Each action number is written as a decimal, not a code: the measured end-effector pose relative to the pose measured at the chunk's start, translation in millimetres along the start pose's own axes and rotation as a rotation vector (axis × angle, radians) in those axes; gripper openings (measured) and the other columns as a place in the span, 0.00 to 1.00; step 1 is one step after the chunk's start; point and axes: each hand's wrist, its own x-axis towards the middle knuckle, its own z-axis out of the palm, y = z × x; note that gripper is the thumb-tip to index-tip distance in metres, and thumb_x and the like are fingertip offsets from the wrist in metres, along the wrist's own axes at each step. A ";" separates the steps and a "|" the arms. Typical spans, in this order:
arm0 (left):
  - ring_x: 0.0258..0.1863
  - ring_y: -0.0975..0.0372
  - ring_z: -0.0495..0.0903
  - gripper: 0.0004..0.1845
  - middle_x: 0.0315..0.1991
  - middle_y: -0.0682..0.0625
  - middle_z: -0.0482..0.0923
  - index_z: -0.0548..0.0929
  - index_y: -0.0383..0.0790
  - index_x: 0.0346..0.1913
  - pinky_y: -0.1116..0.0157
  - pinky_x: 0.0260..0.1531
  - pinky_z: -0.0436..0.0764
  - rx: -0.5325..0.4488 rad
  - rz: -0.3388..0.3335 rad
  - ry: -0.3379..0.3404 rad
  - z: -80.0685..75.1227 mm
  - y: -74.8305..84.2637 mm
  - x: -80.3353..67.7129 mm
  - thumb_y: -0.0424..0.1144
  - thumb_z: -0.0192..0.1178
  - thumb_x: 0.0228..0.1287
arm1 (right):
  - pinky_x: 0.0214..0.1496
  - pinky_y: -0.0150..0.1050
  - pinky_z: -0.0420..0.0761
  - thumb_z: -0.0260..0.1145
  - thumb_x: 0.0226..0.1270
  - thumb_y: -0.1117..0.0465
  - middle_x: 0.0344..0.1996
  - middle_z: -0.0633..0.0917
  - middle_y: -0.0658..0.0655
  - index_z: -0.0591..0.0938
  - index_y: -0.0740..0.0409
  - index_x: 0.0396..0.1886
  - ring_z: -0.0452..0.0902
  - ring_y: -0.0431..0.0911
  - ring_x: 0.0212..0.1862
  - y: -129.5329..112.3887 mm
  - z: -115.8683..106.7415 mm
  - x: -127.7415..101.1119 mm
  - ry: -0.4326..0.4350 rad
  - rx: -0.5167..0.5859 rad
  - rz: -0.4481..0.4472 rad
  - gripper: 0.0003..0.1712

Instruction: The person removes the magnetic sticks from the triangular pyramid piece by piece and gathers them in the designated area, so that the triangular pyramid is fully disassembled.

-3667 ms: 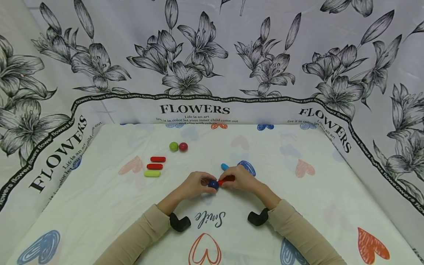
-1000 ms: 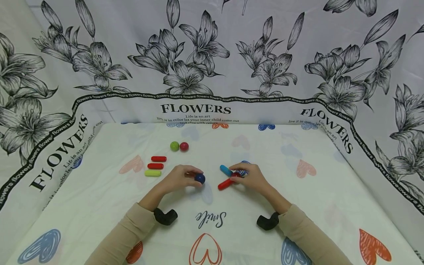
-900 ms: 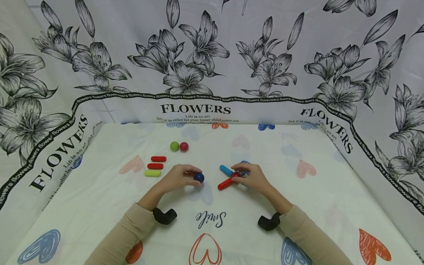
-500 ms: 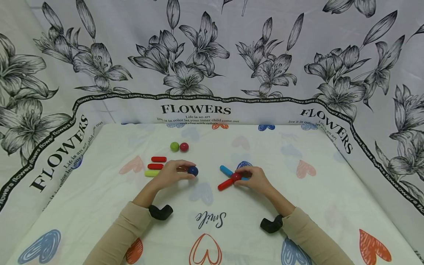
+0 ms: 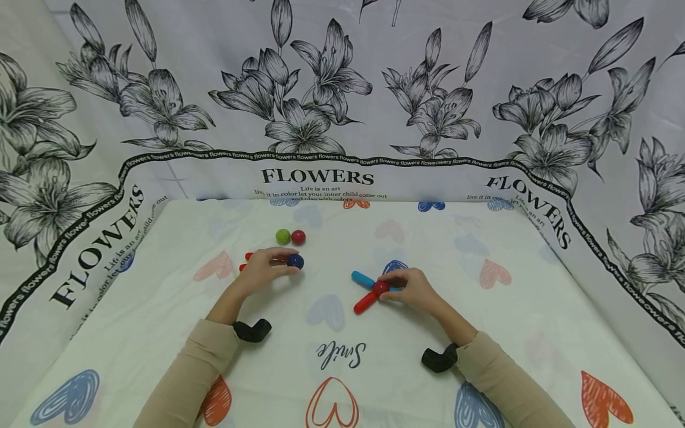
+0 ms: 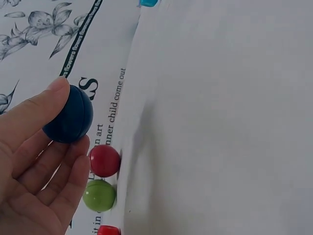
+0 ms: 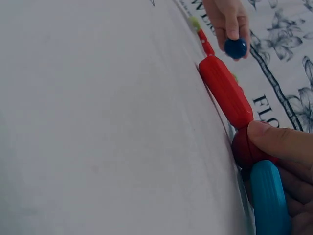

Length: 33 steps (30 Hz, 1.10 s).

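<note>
My left hand (image 5: 261,272) pinches a dark blue ball (image 5: 295,261) between thumb and fingers, just in front of a green ball (image 5: 283,236) and a crimson ball (image 5: 298,237). At centre right, my right hand (image 5: 416,289) pinches a red ball (image 5: 380,289). From that ball a red stick (image 5: 366,302) and a blue stick (image 5: 363,279) extend leftward, and another blue piece (image 5: 395,289) shows beside the fingers. In the right wrist view, the red stick (image 7: 227,90) and a blue stick (image 7: 270,198) meet the held red ball (image 7: 243,149) on opposite sides.
Behind the left hand, two red sticks (image 5: 248,256) and a yellow-green stick (image 5: 237,276) lie mostly hidden. A black wrist mount (image 5: 253,330) sits on the left wrist, another mount (image 5: 440,359) on the right. A flower-printed cloth wall (image 5: 417,181) rises behind the white heart-print tablecloth (image 5: 332,238).
The hands, close together earlier, have parted. My left hand has carried the dark blue ball left and away from me, covering the loose sticks. The right hand now holds the joined piece's red ball.
</note>
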 end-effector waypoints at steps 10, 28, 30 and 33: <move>0.54 0.47 0.82 0.27 0.54 0.35 0.81 0.78 0.35 0.59 0.60 0.51 0.84 0.033 -0.079 0.082 -16.8 -7.4 4.6 0.44 0.67 0.60 | 0.48 0.37 0.86 0.76 0.51 0.62 0.43 0.87 0.65 0.85 0.65 0.46 0.84 0.51 0.45 0.8 -4.2 2.2 -0.041 -0.010 -0.003 0.21; 0.64 0.47 0.73 0.32 0.63 0.38 0.74 0.72 0.43 0.67 0.52 0.66 0.73 0.008 -0.227 0.143 -41.6 -31.3 19.4 0.52 0.64 0.62 | 0.46 0.28 0.84 0.76 0.51 0.63 0.43 0.88 0.64 0.85 0.65 0.46 0.84 0.50 0.43 1.1 -6.0 3.6 -0.064 -0.037 -0.035 0.21; 0.66 0.47 0.71 0.34 0.64 0.39 0.73 0.71 0.44 0.68 0.51 0.68 0.71 -0.001 -0.247 0.147 -44.1 -34.7 21.6 0.53 0.63 0.62 | 0.46 0.30 0.85 0.76 0.50 0.63 0.43 0.88 0.64 0.85 0.65 0.46 0.84 0.50 0.44 1.1 -6.2 3.5 -0.062 -0.040 -0.035 0.21; 0.67 0.47 0.70 0.34 0.65 0.39 0.72 0.69 0.45 0.68 0.51 0.69 0.70 -0.019 -0.274 0.153 -47.4 -37.3 24.4 0.54 0.63 0.61 | 0.48 0.35 0.86 0.76 0.50 0.63 0.43 0.87 0.65 0.85 0.65 0.46 0.84 0.51 0.44 1.2 -6.3 3.3 -0.062 -0.042 -0.034 0.21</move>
